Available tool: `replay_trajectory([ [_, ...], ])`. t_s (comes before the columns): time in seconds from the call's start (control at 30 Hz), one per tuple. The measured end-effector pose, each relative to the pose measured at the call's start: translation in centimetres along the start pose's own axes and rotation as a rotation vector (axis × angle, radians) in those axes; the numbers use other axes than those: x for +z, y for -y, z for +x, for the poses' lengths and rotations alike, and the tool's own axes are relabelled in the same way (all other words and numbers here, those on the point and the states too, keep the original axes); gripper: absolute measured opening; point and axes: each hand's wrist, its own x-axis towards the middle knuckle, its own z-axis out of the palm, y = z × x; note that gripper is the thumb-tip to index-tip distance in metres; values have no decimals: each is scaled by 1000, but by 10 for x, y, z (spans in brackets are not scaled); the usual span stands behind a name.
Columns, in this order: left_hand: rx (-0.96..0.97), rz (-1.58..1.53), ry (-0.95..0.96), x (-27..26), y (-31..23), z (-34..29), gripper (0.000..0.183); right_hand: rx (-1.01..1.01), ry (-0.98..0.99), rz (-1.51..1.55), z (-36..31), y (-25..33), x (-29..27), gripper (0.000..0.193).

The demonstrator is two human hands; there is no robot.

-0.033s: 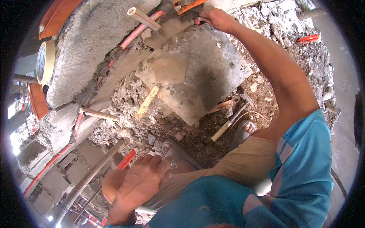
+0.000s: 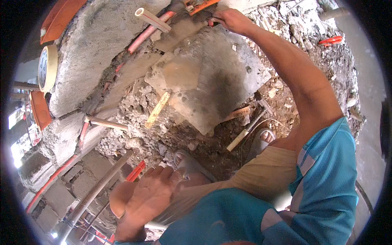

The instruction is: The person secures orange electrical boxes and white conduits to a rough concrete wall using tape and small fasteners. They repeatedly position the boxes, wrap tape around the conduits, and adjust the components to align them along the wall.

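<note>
My right hand (image 2: pixel 232 20) reaches far ahead to the top of the view, over the grey mortar smeared on the slab (image 2: pixel 228 77). Its fingers are closed, pinched around a small dark item with a reddish end, too small to name. Just left of this hand lies an orange tool (image 2: pixel 204 7), partly cut off by the view's edge. My left hand (image 2: pixel 149 194) rests palm down on my bent knee, fingers laid out and holding nothing. Close by it is a red-handled item (image 2: pixel 135 171), mostly hidden.
A pink pipe (image 2: pixel 149 34) runs along the broken concrete wall, crossed by a cream pipe piece (image 2: pixel 153 20). Tape (image 2: pixel 48 68) and orange blocks sit on the ledge. A yellow strip (image 2: pixel 157 110), a wooden-handled tool (image 2: pixel 241 136) and red-handled pliers (image 2: pixel 330 41) lie among rubble.
</note>
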Motion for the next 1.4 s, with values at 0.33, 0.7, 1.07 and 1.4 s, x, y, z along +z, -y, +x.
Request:
replay_trajectory([
  [0.33, 114, 90, -153, -20, -15, 20, 37, 116, 3, -123, 0, 10, -3, 18],
  [0.7, 134, 65, -199, -11, -33, -2, 46, 157, 27, -189, 3, 3, -11, 33],
  [1.07, 209, 107, -99, 10, -13, 18, 42, 196, 366, -108, -76, 31, -98, 49],
  [1.4, 44, -751, -118, -24, 30, 170, 27, 1302, 539, 1120, -341, 179, 4, 22],
])
